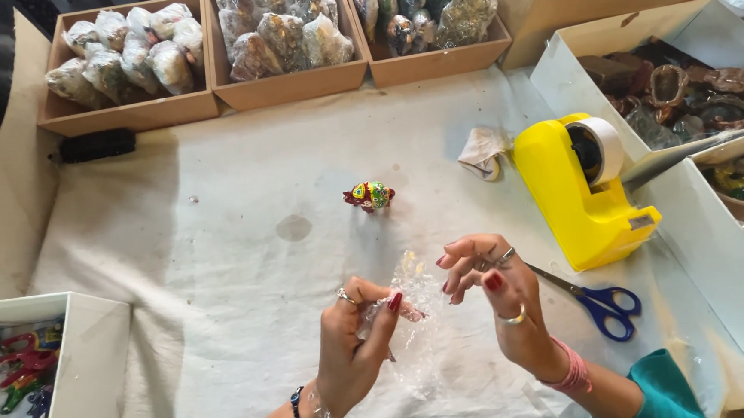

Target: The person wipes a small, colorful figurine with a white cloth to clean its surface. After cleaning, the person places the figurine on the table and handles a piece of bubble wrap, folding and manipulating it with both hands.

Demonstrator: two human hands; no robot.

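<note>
Down near the front edge of the bench (248, 294), which is covered with a white cloth, both hands work a piece of clear bubble wrap (414, 305). The left hand (355, 348) is closed on it, thumb and fingers pinching a small wrapped bundle at the sheet's left side. The right hand (493, 292) is held just beside the wrap with its fingers loosely curled and spread, gripping nothing that I can make out. A small painted figurine (369, 195) stands on the cloth beyond the hands, well apart from them. To the right sits a yellow tape dispenser (582, 192), with blue-handled scissors (597, 303) lying near its base. Three cardboard boxes (291, 85) of wrapped pieces line the far edge.
</note>
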